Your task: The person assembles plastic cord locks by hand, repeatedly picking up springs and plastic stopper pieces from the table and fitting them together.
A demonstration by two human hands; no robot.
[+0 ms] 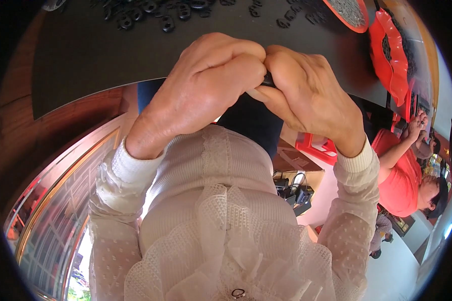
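Note:
My left hand [218,80] and my right hand [311,90] meet knuckle to knuckle over the near edge of a dark table [110,60]. Both are closed, with the fingers curled in. Between them shows a bit of a small black part [269,79], pinched by the right thumb and fingers. Most of that part is hidden by my hands, so its full shape cannot be made out. Whether the left fingers also grip it is mostly covered, though they press right against it.
Several small black looped pieces [166,23] lie scattered along the table's far side. At the far right stand a red-rimmed bowl [362,25] of small grey parts and a red wavy-edged basin [390,60] with dark pieces. A person in a red shirt [399,175] works at the right.

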